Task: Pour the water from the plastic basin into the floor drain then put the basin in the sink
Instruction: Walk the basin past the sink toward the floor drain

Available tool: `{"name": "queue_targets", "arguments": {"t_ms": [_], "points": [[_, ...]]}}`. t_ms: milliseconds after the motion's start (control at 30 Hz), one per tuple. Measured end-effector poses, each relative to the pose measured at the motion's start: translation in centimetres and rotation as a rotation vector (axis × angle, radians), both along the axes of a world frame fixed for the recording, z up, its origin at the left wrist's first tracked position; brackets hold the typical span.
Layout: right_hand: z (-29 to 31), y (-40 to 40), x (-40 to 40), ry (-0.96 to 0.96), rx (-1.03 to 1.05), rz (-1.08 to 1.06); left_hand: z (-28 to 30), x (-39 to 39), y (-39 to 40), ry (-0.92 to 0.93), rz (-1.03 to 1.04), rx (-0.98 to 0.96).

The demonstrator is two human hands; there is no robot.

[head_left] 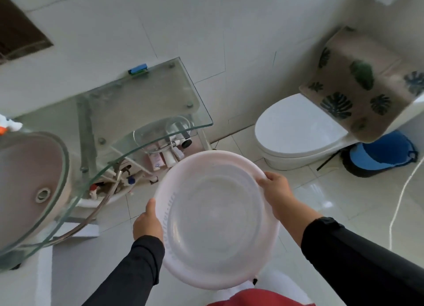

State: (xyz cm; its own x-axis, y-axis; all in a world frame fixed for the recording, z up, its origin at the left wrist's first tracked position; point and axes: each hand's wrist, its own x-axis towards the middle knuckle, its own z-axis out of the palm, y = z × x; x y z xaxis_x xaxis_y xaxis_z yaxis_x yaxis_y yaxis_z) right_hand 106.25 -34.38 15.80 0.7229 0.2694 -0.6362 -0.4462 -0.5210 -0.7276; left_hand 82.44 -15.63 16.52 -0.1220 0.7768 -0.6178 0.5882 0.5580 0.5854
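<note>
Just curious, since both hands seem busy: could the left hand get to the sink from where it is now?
Probably yes. The sink sits just to the left of the left hand with nothing between them, but that hand grips the basin, as does the right hand.

Pale tiled walls (206, 30) meet a glossy light tile floor (344, 202). A glass vanity counter (146, 99) stands at left, and a white toilet (296, 131) with a leaf-patterned tank cover (358, 85) stands at right, 1 blue bin (378, 154) beside it.
</note>
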Motion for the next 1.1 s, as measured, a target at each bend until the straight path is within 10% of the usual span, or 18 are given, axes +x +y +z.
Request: {"name": "queue_targets", "arguments": {"t_ms": [1100], "points": [[-5.0, 6.4, 15.8, -0.014, -0.091, 0.425, -5.5, 10.7, -3.5, -0.038, 0.447, -0.049]]}}
